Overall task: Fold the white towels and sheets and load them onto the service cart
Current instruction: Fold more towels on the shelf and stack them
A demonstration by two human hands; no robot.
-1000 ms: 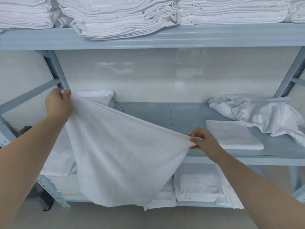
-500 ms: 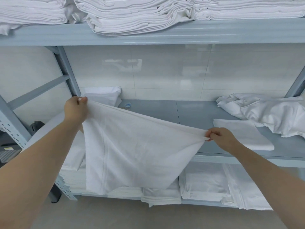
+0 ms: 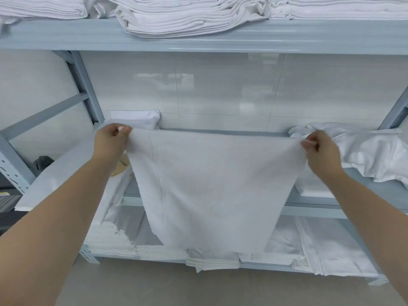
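A white towel [image 3: 212,184] hangs spread out flat in front of the grey shelving, its top edge stretched level. My left hand [image 3: 110,142] pinches its upper left corner. My right hand [image 3: 320,151] pinches its upper right corner. The towel's lower edge drops to about the bottom shelf level. It hides most of the middle shelf [image 3: 364,186] behind it. A crumpled heap of white linen [image 3: 371,151] lies on the right of that shelf, just behind my right hand.
Stacks of folded white linen [image 3: 183,16] fill the top shelf [image 3: 309,38]. More folded piles [image 3: 331,250] sit on the bottom shelf. A white pillow-like bundle [image 3: 136,120] lies at the middle shelf's back left. Grey uprights [image 3: 86,89] frame the rack; bare floor [image 3: 176,283] lies below.
My right hand has risen and moved right, so the towel's top edge went from slanted to level and taut. The view has shifted closer to the shelves.
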